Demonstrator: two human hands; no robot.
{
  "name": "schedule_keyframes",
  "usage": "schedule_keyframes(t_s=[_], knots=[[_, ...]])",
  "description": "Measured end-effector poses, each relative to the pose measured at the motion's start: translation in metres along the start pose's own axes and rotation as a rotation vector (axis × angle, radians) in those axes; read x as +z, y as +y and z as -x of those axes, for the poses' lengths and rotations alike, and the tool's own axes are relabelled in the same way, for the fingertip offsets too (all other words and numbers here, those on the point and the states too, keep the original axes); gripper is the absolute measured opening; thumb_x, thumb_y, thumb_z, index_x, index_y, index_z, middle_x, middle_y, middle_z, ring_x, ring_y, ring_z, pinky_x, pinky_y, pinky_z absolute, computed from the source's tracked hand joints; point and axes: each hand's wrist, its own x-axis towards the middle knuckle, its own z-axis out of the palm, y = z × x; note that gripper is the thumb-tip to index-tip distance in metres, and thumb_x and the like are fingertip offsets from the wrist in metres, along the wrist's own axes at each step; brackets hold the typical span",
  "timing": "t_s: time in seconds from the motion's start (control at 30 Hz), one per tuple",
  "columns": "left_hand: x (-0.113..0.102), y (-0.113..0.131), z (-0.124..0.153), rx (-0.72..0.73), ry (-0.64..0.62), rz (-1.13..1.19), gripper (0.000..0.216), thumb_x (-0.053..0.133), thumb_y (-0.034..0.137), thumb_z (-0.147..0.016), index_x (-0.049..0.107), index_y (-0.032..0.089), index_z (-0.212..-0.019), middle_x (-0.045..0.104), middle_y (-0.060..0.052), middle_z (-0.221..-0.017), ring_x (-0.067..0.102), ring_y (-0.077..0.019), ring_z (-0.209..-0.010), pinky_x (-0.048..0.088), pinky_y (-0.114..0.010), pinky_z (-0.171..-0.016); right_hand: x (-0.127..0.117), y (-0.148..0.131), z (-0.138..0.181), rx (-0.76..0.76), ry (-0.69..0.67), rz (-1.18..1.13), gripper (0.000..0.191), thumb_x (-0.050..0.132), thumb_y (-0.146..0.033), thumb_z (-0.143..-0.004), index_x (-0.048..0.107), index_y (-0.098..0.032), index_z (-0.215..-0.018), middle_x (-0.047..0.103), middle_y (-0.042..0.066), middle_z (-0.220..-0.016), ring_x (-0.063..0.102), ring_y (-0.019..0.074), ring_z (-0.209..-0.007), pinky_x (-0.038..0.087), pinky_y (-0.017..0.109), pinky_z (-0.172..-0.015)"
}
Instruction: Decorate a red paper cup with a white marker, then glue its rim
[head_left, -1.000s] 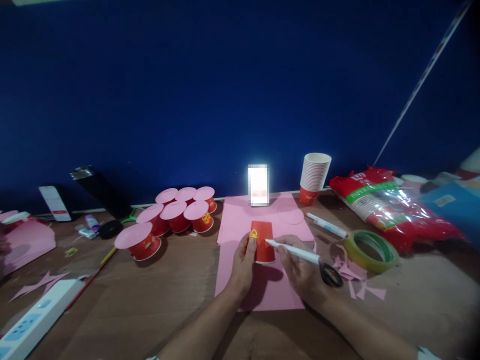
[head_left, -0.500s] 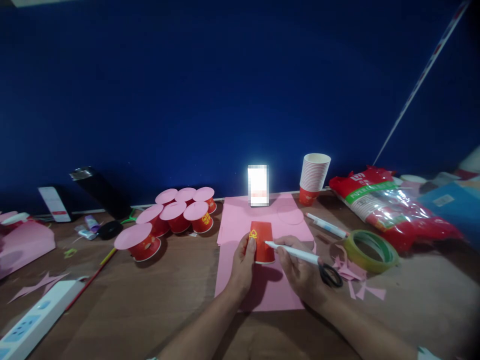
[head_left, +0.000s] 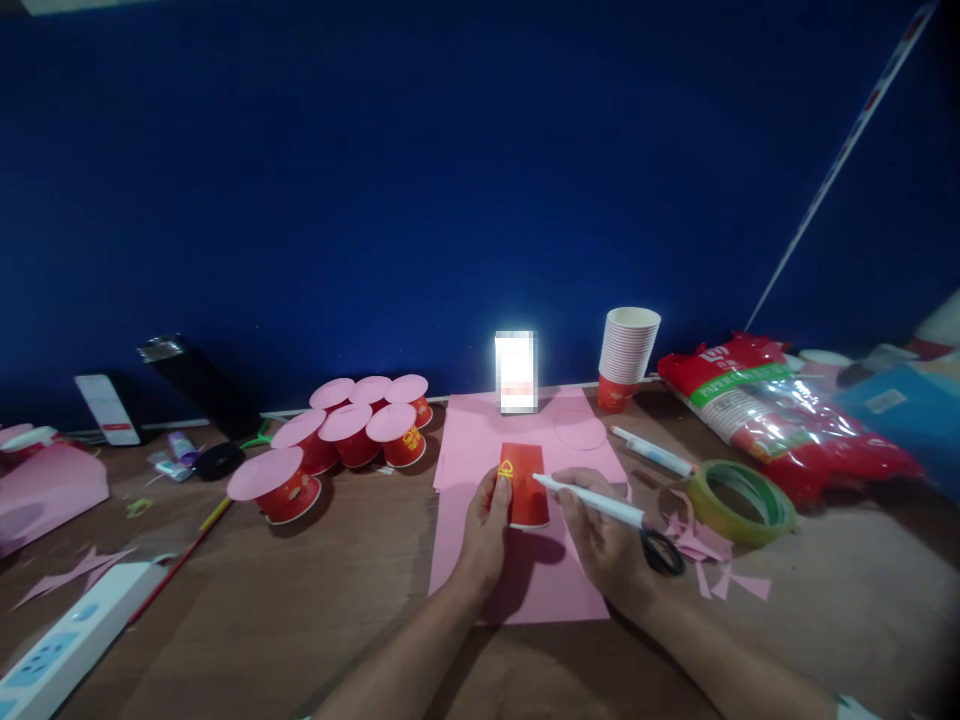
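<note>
Red cup (head_left: 526,496), probably paper, yellow-marked

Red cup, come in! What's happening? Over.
Left hand gripping cup. Right hand holding marker, pointed at cup. Black loop close to right hand.

The brown wooden tabletop (head_left: 300,590) carries pink paper sheets (head_left: 457,540), seven upturned red paper cups (head_left: 358,447) topped with pink discs (head_left: 265,473), a cup stack (head_left: 628,350), capped marker (head_left: 654,450), tape roll (head_left: 702,500), paper scraps (head_left: 699,541) and power strip (head_left: 82,625).
</note>
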Motion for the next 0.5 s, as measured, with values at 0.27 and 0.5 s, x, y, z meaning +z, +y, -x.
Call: schedule_keyframes(t_s=[0.27,0.5], knots=[[-0.0028,-0.0035,-0.0031,0.01,-0.01,-0.04,0.04,0.059,0.049,-0.085,0.066,0.017,-0.107,0.071,-0.007,-0.102,0.064,-0.0215,-0.097,0.049,-0.032,-0.088,0.0008,0.0037,0.001,0.001,-0.002,0.005,0.014,0.048,-0.021,-0.096,0.061,-0.02,-0.102,0.068,0.005,-0.092,0.066,0.0168,-0.082,0.055,0.029,-0.075],[-0.0025,-0.0033,-0.0034,0.026,-0.006,-0.054,0.041,0.061,0.052,-0.082,0.067,0.017,-0.102,0.072,-0.006,-0.098,0.064,-0.0217,-0.093,0.049,-0.033,-0.087,0.0005,0.0025,0.0002,0.025,-0.023,0.007,0.013,0.048,-0.022,-0.096,0.06,-0.02,-0.1,0.067,0.004,-0.088,0.066,0.0165,-0.08,0.055,0.029,-0.075]])
